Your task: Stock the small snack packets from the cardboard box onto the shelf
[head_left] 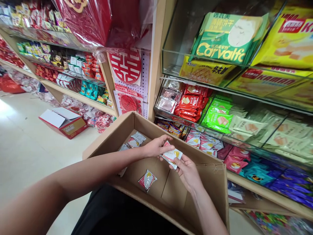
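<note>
A small white and pink snack packet (173, 154) is held above a large open cardboard box (202, 202). My left hand (156, 147) grips its left end, thumb on top. At its right side, my right hand (187, 171) pinches the packet between thumb and fingers. On the box floor lies a similar single packet (147, 180), tilted with its face up. A few more packets (136, 139) rest in the far left corner, partly hidden behind my left forearm. Whether the held packet is one or several stacked, I cannot tell.
Ahead, a glass-fronted shelf bin holds matching white and pink packets (204, 142). Above it are green packets (218, 114) and red packets (192, 102). A red carton (65, 122) with open white flaps stands on the floor at left. A wooden shelf post (156, 62) rises behind the box.
</note>
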### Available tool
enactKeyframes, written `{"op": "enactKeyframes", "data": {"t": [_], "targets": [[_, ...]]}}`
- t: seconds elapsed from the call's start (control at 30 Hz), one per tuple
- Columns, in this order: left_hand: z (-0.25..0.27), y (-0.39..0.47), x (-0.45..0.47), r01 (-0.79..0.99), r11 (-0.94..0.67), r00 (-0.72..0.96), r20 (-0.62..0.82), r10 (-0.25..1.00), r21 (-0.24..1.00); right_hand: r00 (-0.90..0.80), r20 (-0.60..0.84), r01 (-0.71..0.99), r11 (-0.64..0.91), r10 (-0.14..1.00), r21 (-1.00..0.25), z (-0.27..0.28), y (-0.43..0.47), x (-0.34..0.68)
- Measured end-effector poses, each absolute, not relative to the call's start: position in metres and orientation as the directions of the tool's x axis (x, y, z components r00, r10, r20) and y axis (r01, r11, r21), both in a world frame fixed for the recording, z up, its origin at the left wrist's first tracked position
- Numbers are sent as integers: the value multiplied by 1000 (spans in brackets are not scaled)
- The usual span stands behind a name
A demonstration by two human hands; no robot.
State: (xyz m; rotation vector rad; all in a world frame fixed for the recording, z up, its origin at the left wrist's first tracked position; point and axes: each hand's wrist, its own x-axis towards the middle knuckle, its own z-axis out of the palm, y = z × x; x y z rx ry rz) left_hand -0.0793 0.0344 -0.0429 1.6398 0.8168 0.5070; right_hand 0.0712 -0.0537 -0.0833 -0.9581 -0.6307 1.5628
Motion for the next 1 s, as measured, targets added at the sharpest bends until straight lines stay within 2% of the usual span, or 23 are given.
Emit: {"op": "enactKeyframes", "data": {"t": [0.1, 0.2, 0.3, 0.37, 0.4, 0.43, 0.5, 0.57, 0.67, 0.8, 1.0], "targets": [[-38, 34, -80, 146, 138, 798, -199, 569, 980, -51, -249, -539, -236, 967, -808, -83, -56, 80], [-34, 31, -79, 114, 215, 847, -208, 490, 970, -121, -242, -496, -270, 963, -825, -77, -60, 86], [-26, 29, -78, 140, 135, 884, -186, 429, 981, -127, -224, -415, -257, 966, -873, -64, -62, 101], [-18, 31, -79, 177, -102, 862, -104, 496, 979, -2, -206, -389, -190, 979, -901, -55, -59, 124], [-14, 34, -80, 211, -283, 833, -20, 553, 936, 106, -200, -384, -145, 974, -912, -51, -58, 139], [-10, 38, -82, 262, -475, 798, 87, 596, 840, 232, -199, -377, -101, 952, -921, -48, -55, 157], [-6, 48, -87, 401, -749, 754, 274, 597, 528, 443, -237, -342, -81, 865, -936, -45, -49, 196], [-8, 57, -91, 523, -819, 752, 323, 574, 237, 514, -317, -295, -183, 797, -938, -47, -42, 232], [-20, 63, -93, 621, -784, 753, 280, 596, -1, 536, -349, -189, -293, 768, -937, -58, -27, 266], [-32, 60, -90, 645, -757, 752, 258, 607, -99, 484, -318, -93, -314, 815, -945, -80, 2, 272], [-34, 58, -88, 655, -751, 748, 217, 628, -86, 440, -228, -11, -249, 868, -968, -101, 52, 259]]}}
